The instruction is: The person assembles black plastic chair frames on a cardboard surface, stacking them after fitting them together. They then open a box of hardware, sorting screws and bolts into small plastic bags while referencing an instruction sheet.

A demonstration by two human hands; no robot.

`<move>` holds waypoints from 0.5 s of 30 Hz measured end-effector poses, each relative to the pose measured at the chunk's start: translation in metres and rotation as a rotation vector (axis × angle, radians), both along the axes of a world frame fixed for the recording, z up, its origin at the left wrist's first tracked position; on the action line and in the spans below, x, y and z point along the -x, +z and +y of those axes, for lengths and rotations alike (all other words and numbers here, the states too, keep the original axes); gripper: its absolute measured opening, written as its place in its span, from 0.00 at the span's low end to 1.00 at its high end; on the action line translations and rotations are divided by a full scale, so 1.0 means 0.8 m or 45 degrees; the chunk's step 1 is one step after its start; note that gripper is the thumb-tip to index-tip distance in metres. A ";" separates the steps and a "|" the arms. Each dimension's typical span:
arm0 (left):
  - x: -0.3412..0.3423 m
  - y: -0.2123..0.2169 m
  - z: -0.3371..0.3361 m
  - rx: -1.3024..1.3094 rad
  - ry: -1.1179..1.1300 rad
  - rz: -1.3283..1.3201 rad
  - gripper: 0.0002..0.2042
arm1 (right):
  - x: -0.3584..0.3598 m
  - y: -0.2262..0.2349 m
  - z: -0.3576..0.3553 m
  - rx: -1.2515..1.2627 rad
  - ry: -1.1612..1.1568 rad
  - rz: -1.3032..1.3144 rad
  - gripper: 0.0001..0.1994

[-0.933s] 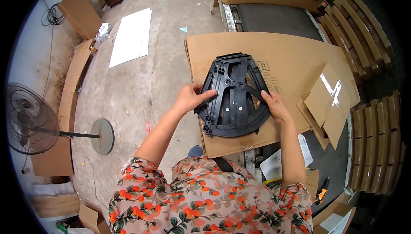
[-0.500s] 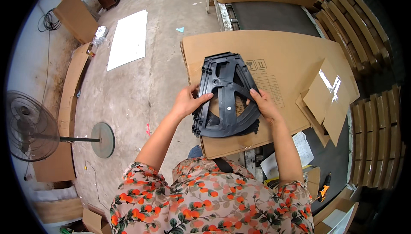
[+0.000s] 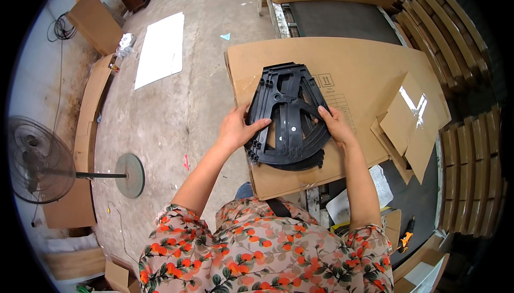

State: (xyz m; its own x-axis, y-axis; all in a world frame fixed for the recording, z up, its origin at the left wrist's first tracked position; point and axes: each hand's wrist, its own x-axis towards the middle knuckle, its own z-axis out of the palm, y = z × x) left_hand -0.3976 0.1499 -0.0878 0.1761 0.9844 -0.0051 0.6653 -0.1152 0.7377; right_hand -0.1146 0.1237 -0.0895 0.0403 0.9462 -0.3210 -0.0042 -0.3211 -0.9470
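Observation:
A stack of black plastic frames (image 3: 286,108), wedge-shaped with open cutouts and a curved near edge, is between my two hands over a flat cardboard sheet. My left hand (image 3: 235,128) grips the stack's left side, its thumb on the top piece and its fingers hidden behind. On the right side my right hand (image 3: 336,124) holds the edge, thumb on top and the other fingers mostly out of sight. Beneath lies the brown cardboard (image 3: 369,79), with printed marks partly covered by the frames. I cannot tell whether the stack touches the cardboard.
Folded cardboard pieces with shiny tape (image 3: 409,111) lie to the right. Nearer me are white paper (image 3: 381,183) and an orange-and-black power tool (image 3: 408,235). Stacked cartons (image 3: 471,170) line the right side. A standing fan (image 3: 40,159) and a white sheet (image 3: 160,49) are at left.
The stack of black frames has shifted slightly right and away from me, turning a little. Both hands moved with it and keep their hold.

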 end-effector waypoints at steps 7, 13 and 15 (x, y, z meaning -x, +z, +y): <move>-0.009 0.001 0.001 0.031 0.006 0.006 0.36 | -0.013 -0.012 0.003 0.049 0.044 -0.069 0.15; 0.001 -0.028 0.011 0.122 0.020 -0.147 0.33 | 0.001 -0.010 0.006 0.037 0.043 -0.123 0.17; 0.000 -0.026 0.013 0.156 0.005 -0.143 0.33 | 0.003 -0.010 0.007 0.027 0.034 -0.335 0.19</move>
State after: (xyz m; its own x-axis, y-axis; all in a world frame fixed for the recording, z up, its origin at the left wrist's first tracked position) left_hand -0.3974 0.1601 -0.1083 0.1786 0.9782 -0.1056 0.5780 -0.0174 0.8159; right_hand -0.1172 0.1297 -0.0978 0.0999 0.9413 -0.3226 0.2499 -0.3375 -0.9075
